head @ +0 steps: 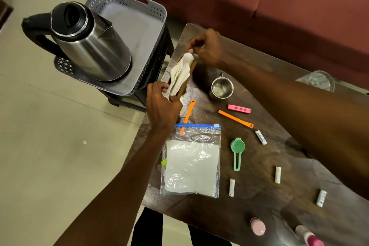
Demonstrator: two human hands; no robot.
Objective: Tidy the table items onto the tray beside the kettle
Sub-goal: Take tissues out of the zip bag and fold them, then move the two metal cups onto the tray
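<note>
I hold the wooden holder with its crumpled white tissue at the table's near-left corner, one end in each hand, so it lifts level and the paper stays put. My left hand pinches the near end; my right hand curls over the far end, though whether those fingers catch wood or only tissue I can't quite tell. The grey tray sits just beside, its floor bare next to the kettle. The steel cup, clips and zip bag wait behind.
</note>
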